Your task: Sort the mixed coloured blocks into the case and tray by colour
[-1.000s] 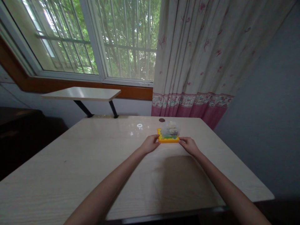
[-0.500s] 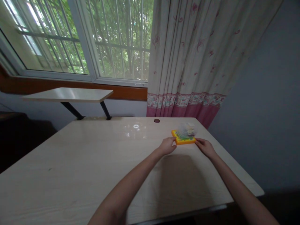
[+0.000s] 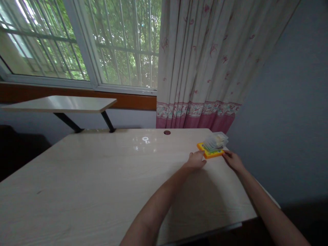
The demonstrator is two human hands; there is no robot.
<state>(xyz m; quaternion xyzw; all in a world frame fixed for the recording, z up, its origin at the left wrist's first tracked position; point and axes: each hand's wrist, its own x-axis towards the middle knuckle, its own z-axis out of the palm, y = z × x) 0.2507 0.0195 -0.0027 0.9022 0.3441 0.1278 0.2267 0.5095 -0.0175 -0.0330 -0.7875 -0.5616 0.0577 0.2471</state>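
A shallow yellow tray-like box (image 3: 212, 155) with a green and yellow printed face is at the far right of the desk. On top of it sits a stack of clear plastic pieces (image 3: 216, 140), too blurred to name exactly. My left hand (image 3: 196, 160) is closed on the box's left front corner, thumb at the near side. My right hand (image 3: 232, 160) pinches its right front corner. Whether the box touches the desktop is hard to tell.
The pale wood-grain desk (image 3: 102, 174) has a round cable hole (image 3: 167, 132) by its back edge. A raised shelf (image 3: 61, 103) on black legs stands at the back left. A floral curtain (image 3: 194, 75) hangs behind, beside a barred window (image 3: 123, 44). A wall (image 3: 287, 119) borders the right side.
Both hands have shifted right with the yellow box and the clear stack on it, toward the desk's right edge. The camera view has turned slightly.
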